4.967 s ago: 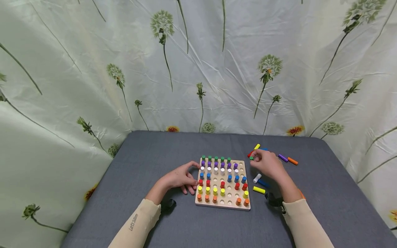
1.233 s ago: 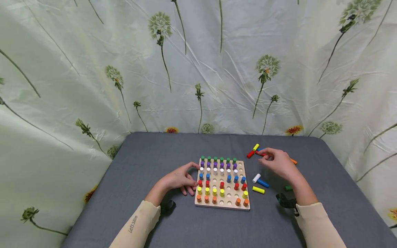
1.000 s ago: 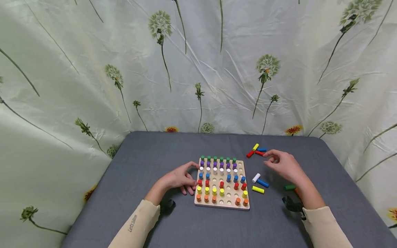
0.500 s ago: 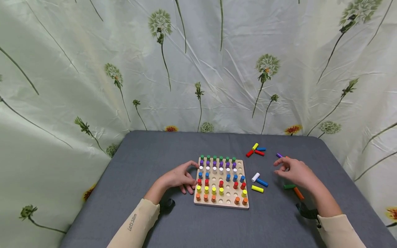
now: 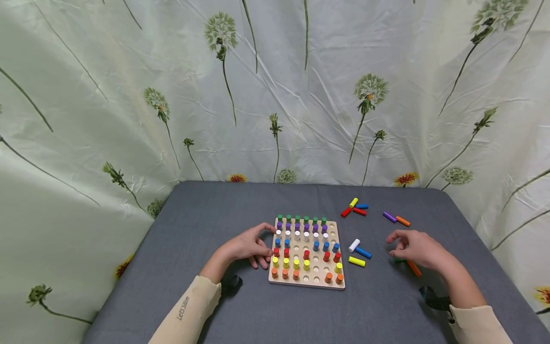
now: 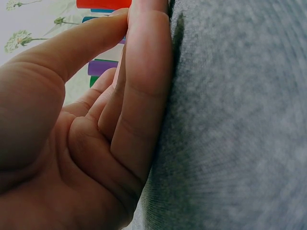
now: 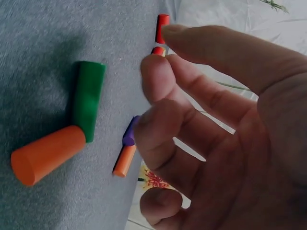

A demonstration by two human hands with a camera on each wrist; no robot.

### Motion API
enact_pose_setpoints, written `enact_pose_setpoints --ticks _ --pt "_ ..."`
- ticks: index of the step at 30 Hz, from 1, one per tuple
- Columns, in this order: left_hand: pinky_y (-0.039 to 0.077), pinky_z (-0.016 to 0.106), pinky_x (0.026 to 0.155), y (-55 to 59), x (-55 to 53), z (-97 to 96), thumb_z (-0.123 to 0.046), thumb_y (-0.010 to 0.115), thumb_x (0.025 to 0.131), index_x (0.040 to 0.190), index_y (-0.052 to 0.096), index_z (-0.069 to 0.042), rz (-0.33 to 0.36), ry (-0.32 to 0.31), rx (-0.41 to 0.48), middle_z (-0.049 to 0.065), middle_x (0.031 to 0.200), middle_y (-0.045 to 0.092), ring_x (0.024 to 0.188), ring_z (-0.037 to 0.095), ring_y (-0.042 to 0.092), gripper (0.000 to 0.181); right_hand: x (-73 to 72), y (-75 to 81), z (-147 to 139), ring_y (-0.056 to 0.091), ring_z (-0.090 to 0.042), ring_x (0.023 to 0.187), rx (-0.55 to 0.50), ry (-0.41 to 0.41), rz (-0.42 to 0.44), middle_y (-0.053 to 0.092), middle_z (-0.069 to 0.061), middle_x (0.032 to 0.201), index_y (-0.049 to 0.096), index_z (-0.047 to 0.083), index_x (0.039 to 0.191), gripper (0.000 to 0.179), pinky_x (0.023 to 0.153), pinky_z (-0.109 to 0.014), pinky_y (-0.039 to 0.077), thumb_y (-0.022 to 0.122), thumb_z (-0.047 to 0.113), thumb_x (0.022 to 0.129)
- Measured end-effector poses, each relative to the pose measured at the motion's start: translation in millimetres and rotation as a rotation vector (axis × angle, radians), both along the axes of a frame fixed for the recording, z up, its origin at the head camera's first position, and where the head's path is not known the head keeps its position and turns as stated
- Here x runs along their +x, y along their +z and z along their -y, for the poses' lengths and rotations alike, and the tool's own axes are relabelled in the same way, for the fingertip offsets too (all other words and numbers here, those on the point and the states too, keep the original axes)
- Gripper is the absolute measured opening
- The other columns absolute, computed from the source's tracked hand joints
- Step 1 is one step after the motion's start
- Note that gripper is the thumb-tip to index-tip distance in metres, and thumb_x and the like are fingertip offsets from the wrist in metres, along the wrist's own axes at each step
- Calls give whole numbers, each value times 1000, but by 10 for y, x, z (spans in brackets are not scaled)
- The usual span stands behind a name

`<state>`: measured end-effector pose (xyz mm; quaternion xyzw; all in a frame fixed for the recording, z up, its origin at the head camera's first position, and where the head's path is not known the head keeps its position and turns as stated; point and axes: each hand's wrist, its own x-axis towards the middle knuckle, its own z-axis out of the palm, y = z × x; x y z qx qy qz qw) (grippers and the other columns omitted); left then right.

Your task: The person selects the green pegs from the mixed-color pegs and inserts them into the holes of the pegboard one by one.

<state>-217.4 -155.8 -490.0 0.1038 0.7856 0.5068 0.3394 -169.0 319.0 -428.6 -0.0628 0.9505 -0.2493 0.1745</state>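
A wooden pegboard (image 5: 306, 283) stands with rows of coloured pegs: green at the back, then purple, white, blue, red, yellow and orange in front. Bare holes show among the front rows and along the right side. My left hand (image 5: 248, 247) rests at the board's left edge, index finger and thumb touching it, other fingers on the table. To the right, my right hand (image 5: 417, 247) hovers with loosely bent fingers and nothing between them. Close by it, a green peg (image 7: 88, 98) lies against an orange peg (image 7: 48, 154); the hand partly covers the green one in the head view.
Loose pegs lie right of the board: a white peg (image 5: 354, 245), a blue peg (image 5: 363, 252) and a yellow peg (image 5: 357, 261). Farther back are a purple peg (image 5: 389, 217), another orange peg (image 5: 403, 220) and a small red, yellow and blue cluster (image 5: 359, 211). A flowered cloth (image 5: 301, 95) hangs behind.
The green peg pinched by my right hand five seconds ago now stands at the end of the green row. That hand has since moved right and nearer, empty. My left hand stays put.
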Motion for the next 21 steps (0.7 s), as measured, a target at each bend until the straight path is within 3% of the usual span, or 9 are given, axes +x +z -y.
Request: enact_pose_setpoints --ticks 6,15,21 --pt "60 30 53 0 1 1 -12 73 99 149 42 -21 -3 -2 -1 10 83 77 65 17 76 60 -9 -32 -48 54 -18 72 53 24 75 63 -2 83 69 4 114 27 63 -33 42 79 18 93" --pt "60 30 53 6 1 4 -12 73 99 149 42 -21 -3 -4 -2 9 84 78 65 17 76 59 -15 -81 -61 61 -19 80 187 3 112 70 -8 98 71 8 113 25 68 -40 47 79 22 93" --pt "60 30 53 1 2 6 -12 73 99 149 43 -22 5 -2 -1 10 84 78 66 17 77 59 10 -132 -64 61 -20 82 198 11 93 70 -9 99 71 8 113 24 70 -43 49 79 21 93"
